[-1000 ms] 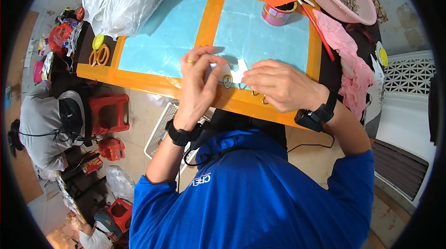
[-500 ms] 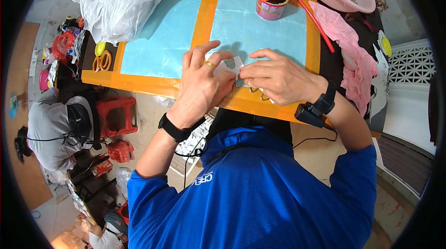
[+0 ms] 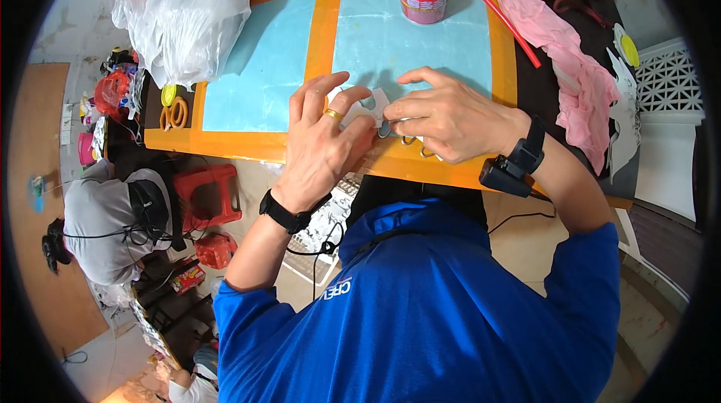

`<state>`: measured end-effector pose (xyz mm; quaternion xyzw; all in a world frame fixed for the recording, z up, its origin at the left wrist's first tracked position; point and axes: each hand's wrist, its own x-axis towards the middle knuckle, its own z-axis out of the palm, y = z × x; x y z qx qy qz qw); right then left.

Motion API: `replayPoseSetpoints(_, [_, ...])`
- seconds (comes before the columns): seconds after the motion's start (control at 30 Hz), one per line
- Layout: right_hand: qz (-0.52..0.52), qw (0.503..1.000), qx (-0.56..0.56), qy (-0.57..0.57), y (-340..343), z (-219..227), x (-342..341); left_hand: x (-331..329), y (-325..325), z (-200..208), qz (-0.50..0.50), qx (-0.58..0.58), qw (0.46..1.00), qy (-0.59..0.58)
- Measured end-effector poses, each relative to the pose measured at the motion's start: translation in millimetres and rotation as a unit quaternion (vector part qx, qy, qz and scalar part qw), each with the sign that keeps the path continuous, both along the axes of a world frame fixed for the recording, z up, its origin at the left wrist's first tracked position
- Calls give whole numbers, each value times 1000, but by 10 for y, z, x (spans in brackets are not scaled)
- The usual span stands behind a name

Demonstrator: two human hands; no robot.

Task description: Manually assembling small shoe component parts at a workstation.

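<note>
Centre of the frame: apparently steadying white piece (image 3: 381, 99) over table (image 3: 248, 142) with left hand (image 3: 327, 131), in loosely spread grip; holding right hand (image 3: 455, 119) fingertips close at its right edge, by metal ring (image 3: 384, 132); being unable to tell any pinch; keeping other rings (image 3: 408, 140) lower right, perhaps for easy reach.

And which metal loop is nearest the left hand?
The leftmost metal loop; the other visible loops sit farther right, away from the left hand.

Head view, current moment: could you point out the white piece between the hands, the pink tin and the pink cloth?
White piece (image 3: 380, 99), head view: its visible right part.
Pink tin (image 3: 425, 11), head view: front wall.
Pink cloth (image 3: 574, 84), head view: middle folds.
</note>
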<state>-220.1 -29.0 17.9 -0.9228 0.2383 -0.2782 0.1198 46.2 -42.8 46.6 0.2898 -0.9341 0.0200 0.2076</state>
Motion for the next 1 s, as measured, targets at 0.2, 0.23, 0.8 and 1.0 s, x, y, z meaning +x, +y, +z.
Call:
replayPoseSetpoints(0.2, [-2,1000,-9,-16,-1,-13,21,-44,-21,8,-27,5,999,-17])
replayPoseSetpoints(0.23, [-1,1000,-9,-19,-2,-7,23,-52,-29,17,-32,4,999,-27])
replayPoseSetpoints(0.8, [-8,1000,-7,8,10,-15,22,-72,-243,64,-120,-18,988,-100])
replayPoseSetpoints(1.0, [-14,999,-35,35,41,56,69,-49,-233,18,-63,62,996,-15])
